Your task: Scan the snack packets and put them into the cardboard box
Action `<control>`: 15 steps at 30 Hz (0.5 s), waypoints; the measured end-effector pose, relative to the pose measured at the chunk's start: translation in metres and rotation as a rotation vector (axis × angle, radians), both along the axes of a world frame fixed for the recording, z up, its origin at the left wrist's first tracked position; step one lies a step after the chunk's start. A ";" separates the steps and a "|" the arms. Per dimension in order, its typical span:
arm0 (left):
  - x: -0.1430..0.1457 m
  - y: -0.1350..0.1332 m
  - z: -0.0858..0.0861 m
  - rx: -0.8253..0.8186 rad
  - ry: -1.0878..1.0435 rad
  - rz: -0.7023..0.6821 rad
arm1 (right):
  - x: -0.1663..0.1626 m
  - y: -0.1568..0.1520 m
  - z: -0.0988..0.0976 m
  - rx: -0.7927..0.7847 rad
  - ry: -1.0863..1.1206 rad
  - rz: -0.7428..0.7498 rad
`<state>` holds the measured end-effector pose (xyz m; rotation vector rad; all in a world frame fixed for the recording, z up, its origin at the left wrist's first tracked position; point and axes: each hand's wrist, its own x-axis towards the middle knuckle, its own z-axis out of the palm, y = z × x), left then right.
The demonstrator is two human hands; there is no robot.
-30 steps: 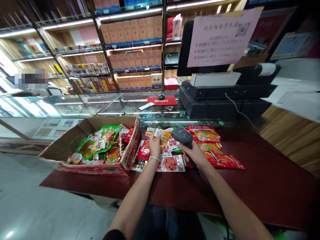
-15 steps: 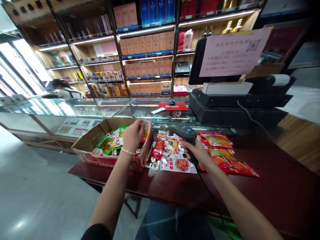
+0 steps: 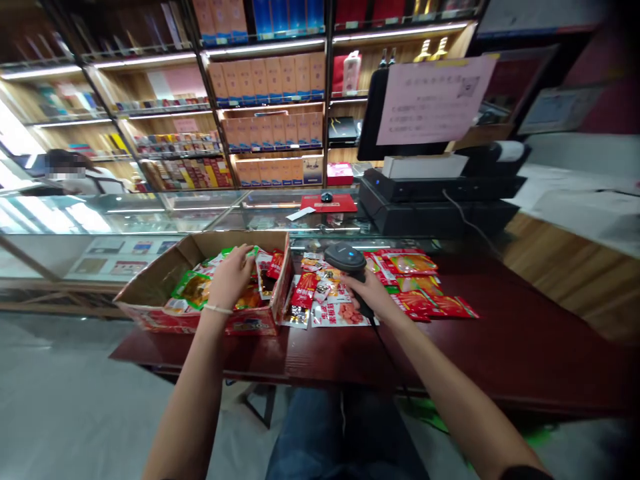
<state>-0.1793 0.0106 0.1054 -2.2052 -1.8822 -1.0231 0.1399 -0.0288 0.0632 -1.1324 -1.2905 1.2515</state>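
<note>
A cardboard box on the dark red table holds a jumble of snack packets, some green-edged, some red or white. Over its contents my left hand reaches in, fingers loosely apart with nothing visible in them; whether the fingertips touch a packet I cannot tell. My right hand is wrapped round the handle of a black barcode scanner with a blue light on top. Beneath the scanner lie small red, orange and white packets. Larger red packets are spread to its right.
A glass display counter runs behind the table. On it are a mouse and a red mat. A monitor with a pink notice stands over a black till. The scanner's cord trails down. Another person is far left.
My left hand has moved from near the box's right wall leftward over the packets. The view has shifted to the right. My right hand keeps its grip on the scanner.
</note>
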 end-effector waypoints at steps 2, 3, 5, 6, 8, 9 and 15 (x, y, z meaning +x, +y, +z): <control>0.012 0.001 0.001 0.036 -0.007 -0.048 | 0.011 -0.004 -0.001 -0.006 -0.006 -0.043; 0.020 0.000 0.002 0.049 -0.012 -0.078 | 0.017 -0.006 -0.002 -0.008 -0.005 -0.061; 0.039 -0.001 0.005 0.066 -0.016 -0.142 | 0.031 -0.012 -0.002 -0.014 0.003 -0.093; 0.051 -0.002 0.007 0.073 -0.015 -0.176 | 0.040 -0.015 -0.002 -0.014 0.003 -0.112; 0.078 -0.004 0.008 0.092 -0.016 -0.257 | 0.057 -0.023 -0.003 -0.009 -0.010 -0.154; 0.093 -0.004 0.007 0.099 -0.017 -0.303 | 0.066 -0.026 -0.004 -0.005 -0.024 -0.176; 0.203 -0.003 -0.020 0.019 -0.012 -0.591 | 0.126 -0.055 -0.014 0.001 -0.097 -0.315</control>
